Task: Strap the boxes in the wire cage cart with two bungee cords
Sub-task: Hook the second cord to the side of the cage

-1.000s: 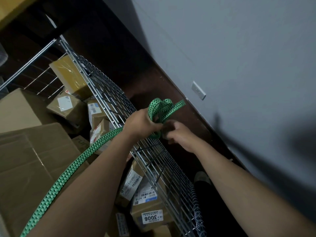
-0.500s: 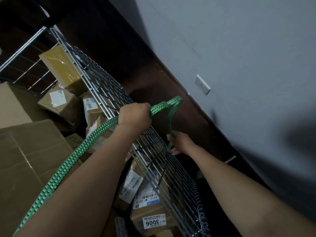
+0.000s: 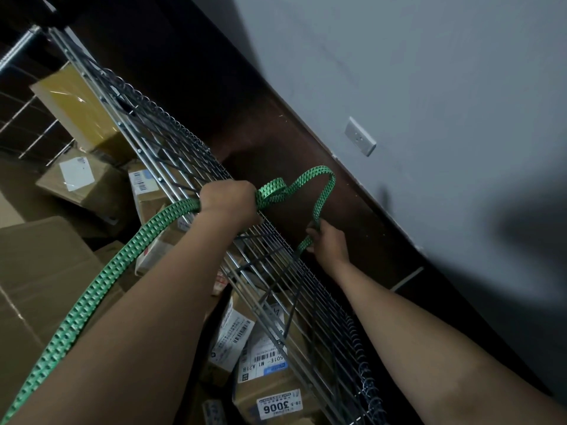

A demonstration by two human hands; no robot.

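Green bungee cord (image 3: 101,280) gripped at cage wall (image 3: 276,271) top by left hand (image 3: 228,202); right hand (image 3: 328,243) pinches its loose end outside, likely to anchor it.

Both hands, left hand (image 3: 228,199) and right hand (image 3: 329,242), grip green bungee cord (image 3: 101,279) (hook seemingly hidden) over cage wall (image 3: 171,148).

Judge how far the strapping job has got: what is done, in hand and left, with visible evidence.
Done: cardboard boxes sit in the wire cage cart, and a green bungee cord runs over them. In hand: the left hand grips it at the cage's top rail; the right hand holds its slack end outside the mesh. Left: no fastened hook or second cord shows.
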